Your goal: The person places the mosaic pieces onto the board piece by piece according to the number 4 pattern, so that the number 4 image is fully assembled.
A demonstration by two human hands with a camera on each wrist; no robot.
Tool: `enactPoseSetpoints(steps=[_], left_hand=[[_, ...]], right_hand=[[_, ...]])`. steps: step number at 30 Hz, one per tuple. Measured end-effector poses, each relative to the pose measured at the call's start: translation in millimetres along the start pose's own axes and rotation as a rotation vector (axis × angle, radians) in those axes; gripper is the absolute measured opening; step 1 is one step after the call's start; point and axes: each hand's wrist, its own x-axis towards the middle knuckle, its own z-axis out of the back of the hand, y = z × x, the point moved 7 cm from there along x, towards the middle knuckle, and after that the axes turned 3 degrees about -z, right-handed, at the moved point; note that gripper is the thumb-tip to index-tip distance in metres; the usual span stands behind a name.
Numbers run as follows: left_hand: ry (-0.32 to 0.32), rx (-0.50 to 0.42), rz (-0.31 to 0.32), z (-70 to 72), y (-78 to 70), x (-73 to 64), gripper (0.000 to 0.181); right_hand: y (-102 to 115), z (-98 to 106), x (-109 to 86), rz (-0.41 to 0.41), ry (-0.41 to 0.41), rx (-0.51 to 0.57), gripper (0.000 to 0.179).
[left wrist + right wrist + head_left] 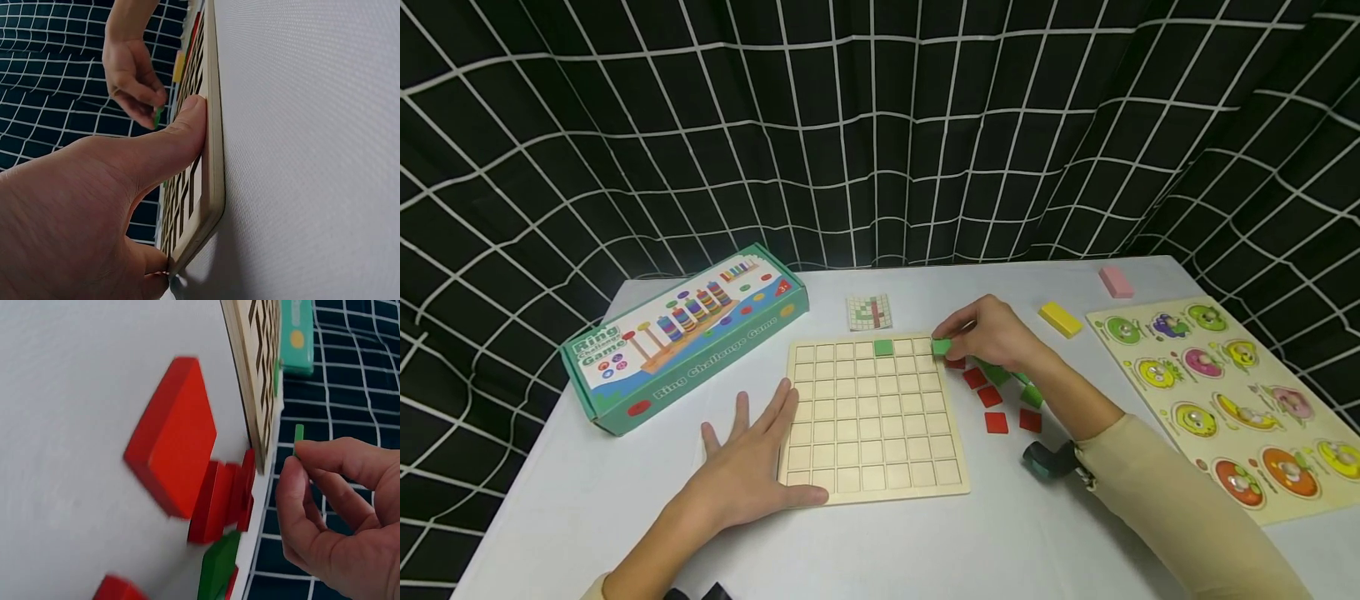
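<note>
Green tile [942, 347] pinched by right hand [996, 333], grid board [872, 417] just left of it, touched by spread left hand [747, 467] — if pinch is loosened, tile could be dropped near red tiles [989, 396]

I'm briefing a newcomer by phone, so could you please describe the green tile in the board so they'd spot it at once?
Find the pale wooden grid board on the white table. Along its far row, just right of the middle, sits a small green square. Neighbouring cells are bare; another green tile nearby is pinched in the right hand.
</note>
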Motion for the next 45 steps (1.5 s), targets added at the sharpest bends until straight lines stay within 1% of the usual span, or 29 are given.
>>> enactPoseSetpoints(steps=[7,12,17,20,25,32,40,45], left_hand=[[0.003,-0.006,0.000,0.2,-0.6,0.0,0.135],[0.005,-0.014,-0.002,-0.2,-0.3,0.2,0.136],[0.001,-0.007,-0.001,-0.6,0.2,0.5,0.136],[-0.001,-0.009,-0.002,-0.3,0.0,0.5,0.136],[-0.002,-0.015,-0.007,1.0,-0.8,-0.4,0.135],[-0.003,0.007,-0.007,0.8,-0.2,-0.4,0.135],[0.007,0.012,-0.001,-1.6,1.4,1.4,0.136],[0.004,0.025,0.001,-0.6,1.4,0.7,0.136]], right_hand=[[13,-13,2.2,-0.011,0.011,-0.024,0.024],[21,-24,4.3,-0.005,0.034,-0.013,0.026],[30,-32,6.6,0.019,0.038,-0.046,0.030],[34,-36,8.1,0.038,0.046,-0.061,0.029],[41,-43,9.3,0.045,0.071,-0.045,0.028],[49,-54,12.5,0.069,0.094,-0.052,0.030],[56,-66,15.7,0.099,0.118,-0.062,0.031],[62,-73,16.3,0.101,0.130,-0.062,0.032]])
